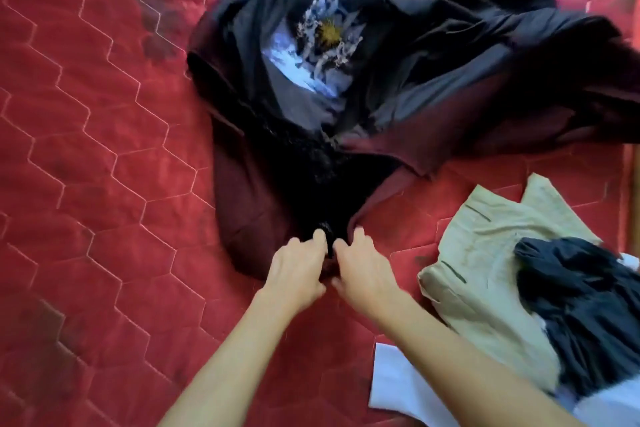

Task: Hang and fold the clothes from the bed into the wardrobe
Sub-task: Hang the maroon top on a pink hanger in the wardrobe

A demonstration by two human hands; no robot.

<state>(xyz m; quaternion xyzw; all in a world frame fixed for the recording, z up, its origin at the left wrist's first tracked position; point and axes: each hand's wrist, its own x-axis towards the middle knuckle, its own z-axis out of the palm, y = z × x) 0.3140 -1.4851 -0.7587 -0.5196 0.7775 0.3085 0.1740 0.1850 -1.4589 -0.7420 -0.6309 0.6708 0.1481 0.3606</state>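
A heap of dark clothes lies on the red quilted bed. On top is a black T-shirt with a blue and white print, and under it a maroon garment with a black lacy piece across it. My left hand and my right hand are side by side at the near end of the heap. Both pinch the black fabric at its near edge with curled fingers. The wardrobe is out of view.
To the right lie a beige garment, a crumpled dark navy piece on top of it, and a white cloth near the lower edge. The bed's right edge runs along the frame's right side.
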